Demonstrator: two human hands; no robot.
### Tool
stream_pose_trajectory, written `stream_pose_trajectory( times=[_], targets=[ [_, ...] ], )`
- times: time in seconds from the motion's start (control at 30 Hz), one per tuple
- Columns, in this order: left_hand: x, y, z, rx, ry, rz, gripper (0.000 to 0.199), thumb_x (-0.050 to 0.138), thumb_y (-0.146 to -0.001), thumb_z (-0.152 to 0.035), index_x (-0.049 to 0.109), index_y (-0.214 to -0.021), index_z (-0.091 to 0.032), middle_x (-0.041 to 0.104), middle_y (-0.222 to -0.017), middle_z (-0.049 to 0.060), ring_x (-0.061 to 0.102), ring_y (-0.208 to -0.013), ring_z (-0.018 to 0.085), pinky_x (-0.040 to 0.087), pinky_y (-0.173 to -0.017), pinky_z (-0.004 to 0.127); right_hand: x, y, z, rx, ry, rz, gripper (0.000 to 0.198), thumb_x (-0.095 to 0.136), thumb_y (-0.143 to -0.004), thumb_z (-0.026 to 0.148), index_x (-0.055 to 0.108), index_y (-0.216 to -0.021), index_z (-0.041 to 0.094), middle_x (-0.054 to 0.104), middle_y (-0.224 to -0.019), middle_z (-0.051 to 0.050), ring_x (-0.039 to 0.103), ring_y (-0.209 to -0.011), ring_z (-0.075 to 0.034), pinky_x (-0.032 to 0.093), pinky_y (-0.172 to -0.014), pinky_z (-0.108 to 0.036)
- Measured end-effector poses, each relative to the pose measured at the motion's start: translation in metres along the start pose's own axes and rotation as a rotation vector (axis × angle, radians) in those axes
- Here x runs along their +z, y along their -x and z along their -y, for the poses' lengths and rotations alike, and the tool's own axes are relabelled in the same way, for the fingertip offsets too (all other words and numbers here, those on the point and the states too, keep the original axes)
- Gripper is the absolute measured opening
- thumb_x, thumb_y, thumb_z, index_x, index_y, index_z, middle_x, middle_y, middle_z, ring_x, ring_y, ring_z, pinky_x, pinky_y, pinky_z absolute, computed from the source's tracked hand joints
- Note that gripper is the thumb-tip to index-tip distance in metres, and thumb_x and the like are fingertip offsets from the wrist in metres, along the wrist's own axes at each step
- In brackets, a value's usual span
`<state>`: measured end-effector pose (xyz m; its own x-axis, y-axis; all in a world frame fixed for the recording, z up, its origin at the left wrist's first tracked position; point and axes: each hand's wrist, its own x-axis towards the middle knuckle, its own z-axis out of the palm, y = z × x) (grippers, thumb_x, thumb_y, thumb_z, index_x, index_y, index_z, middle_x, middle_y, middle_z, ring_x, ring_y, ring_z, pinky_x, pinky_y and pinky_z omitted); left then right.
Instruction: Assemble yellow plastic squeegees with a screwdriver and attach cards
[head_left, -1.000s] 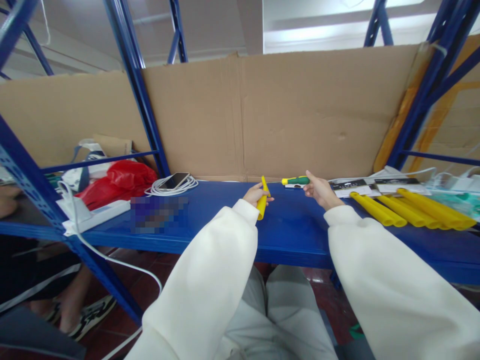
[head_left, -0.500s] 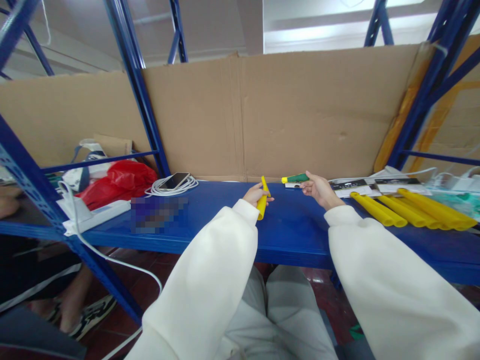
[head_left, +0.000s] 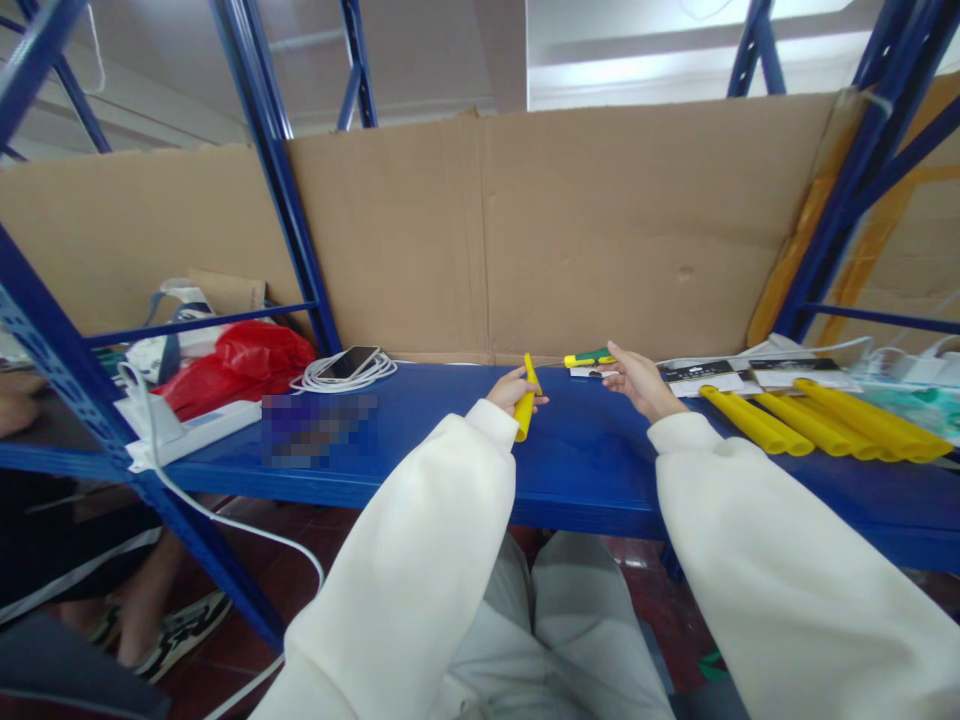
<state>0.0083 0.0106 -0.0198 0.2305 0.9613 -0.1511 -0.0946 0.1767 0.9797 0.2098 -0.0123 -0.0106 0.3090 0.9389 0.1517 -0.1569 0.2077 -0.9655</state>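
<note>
My left hand [head_left: 508, 387] is closed around a yellow tube [head_left: 523, 418], which stands tilted above the shelf, one end up and the other toward me. To its right, my right hand [head_left: 636, 381] grips the end of a green and yellow screwdriver [head_left: 587, 358] between thumb and fingers. The screwdriver's thin shaft points left toward the tube, with a gap between them. Just below its handle, a small white item [head_left: 585, 372] is partly covered by my right hand.
Several yellow tubes [head_left: 817, 425] lie at the right beside black-and-white cards [head_left: 705, 376]. On the left are a coiled white cable [head_left: 379, 371], a phone [head_left: 350, 362], a power strip [head_left: 217, 425] and a red bag [head_left: 251, 362]. Cardboard [head_left: 600, 230] walls off the back of the blue shelf [head_left: 420, 425].
The screwdriver has turned slightly in my right hand: more yellow shows on its handle, and its shaft is now visible. My left hand and the tube have hardly moved.
</note>
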Motion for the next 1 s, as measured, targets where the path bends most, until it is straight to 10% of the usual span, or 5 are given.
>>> stream_pose_trajectory(
  times=[1.0],
  targets=[
    [-0.0021,-0.0027,0.0008,-0.005,-0.006,0.025,0.075,0.053,-0.083,0.0,0.034,-0.152,-0.026,0.066,-0.109,0.011,0.064,-0.057,0.012,0.044,-0.046,0.02,0.0013,0.0031,0.0032,-0.008,-0.053,0.079,0.027,0.071,-0.087,0.039,0.053,-0.081,0.02,0.068,-0.06,0.002,0.057,-0.038,-0.008,0.045,-0.038,-0.015]
  ],
)
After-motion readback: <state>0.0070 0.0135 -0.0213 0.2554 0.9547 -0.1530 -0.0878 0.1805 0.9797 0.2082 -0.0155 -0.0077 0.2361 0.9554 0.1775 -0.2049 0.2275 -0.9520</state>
